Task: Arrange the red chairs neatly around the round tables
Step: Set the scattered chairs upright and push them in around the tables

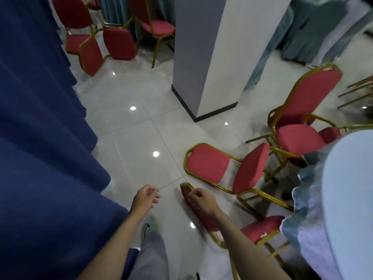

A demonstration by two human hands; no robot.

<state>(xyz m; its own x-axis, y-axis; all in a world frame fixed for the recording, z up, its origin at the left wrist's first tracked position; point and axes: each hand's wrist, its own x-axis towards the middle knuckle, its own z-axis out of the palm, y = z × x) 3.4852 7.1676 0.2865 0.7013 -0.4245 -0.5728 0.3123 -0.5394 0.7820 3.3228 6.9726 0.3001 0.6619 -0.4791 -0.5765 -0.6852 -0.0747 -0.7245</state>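
Red chair [259, 229] gripped at backrest by right hand [199, 201]; left hand [145, 197] idle.

Three chairs beside the round table [347, 199], a pillar [201, 57] behind them.
The nearest chair [260, 229] stands just left of the round table, with the right hand [201, 199] on top of its backrest. A second chair [207, 164] sits just behind it, and a third chair [298, 138] behind that. A chair cluster [119, 43] stands left of the pillar, and a cloth-draped table [40, 138] fills the left side.

The person wears grey trousers [153, 257] and a pale-green shoe [150, 224].
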